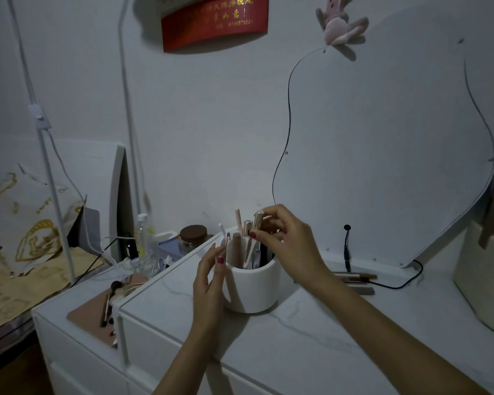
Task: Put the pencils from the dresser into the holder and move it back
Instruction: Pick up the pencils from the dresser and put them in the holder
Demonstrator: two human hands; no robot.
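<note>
Holder [253, 286] (white) contains several pencils [247, 246], perhaps brushes too.

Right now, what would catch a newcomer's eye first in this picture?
The white holder at the middle of the dresser top, steadied by the left hand while the right hand lowers a pencil into it. More pencils lie flat behind it on the right, below the big curvy mirror.
</note>
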